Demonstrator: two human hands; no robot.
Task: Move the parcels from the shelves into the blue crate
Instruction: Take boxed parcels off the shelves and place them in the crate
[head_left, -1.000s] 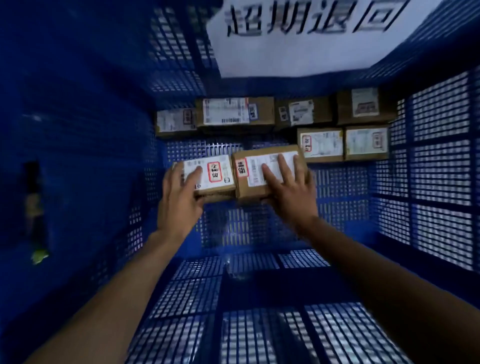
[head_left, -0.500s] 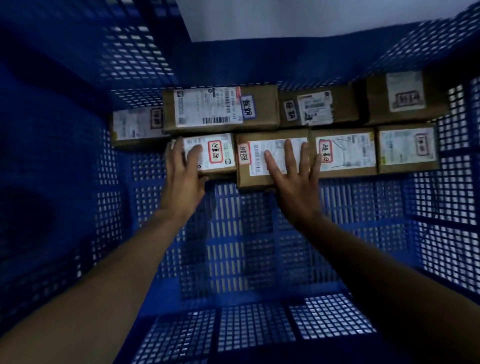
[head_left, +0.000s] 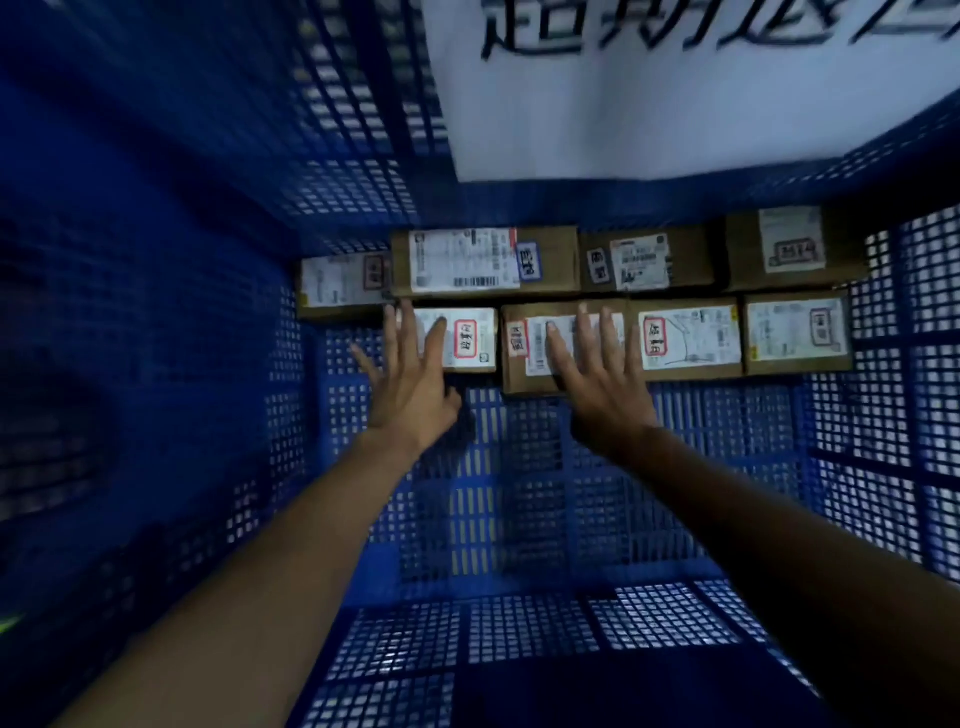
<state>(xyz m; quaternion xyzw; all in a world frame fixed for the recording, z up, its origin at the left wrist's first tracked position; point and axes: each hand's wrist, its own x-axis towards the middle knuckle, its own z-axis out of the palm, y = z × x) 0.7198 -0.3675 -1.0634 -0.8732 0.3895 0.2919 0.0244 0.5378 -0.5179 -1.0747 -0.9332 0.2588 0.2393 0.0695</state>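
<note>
I look down into the blue crate (head_left: 524, 519), whose floor and walls are perforated plastic. Several brown cardboard parcels with white labels lie in two rows against its far wall. My left hand (head_left: 410, 384) hovers with fingers spread over a small parcel (head_left: 467, 340) in the near row. My right hand (head_left: 602, 384) is spread flat above the neighbouring parcel (head_left: 524, 348), fingertips on its label. Neither hand grips anything. Further right in the same row lie two more parcels (head_left: 691, 338) (head_left: 797, 335).
A white paper sign (head_left: 675, 88) with large dark characters hangs on the crate's far wall. The back row holds a long parcel (head_left: 483, 260) and others beside it. The crate's near floor is bare grid; walls close in left and right.
Both parcels went from held above the crate floor to lying in the near row. My fingers have lifted and spread off them, and the hands are drawing back slightly.
</note>
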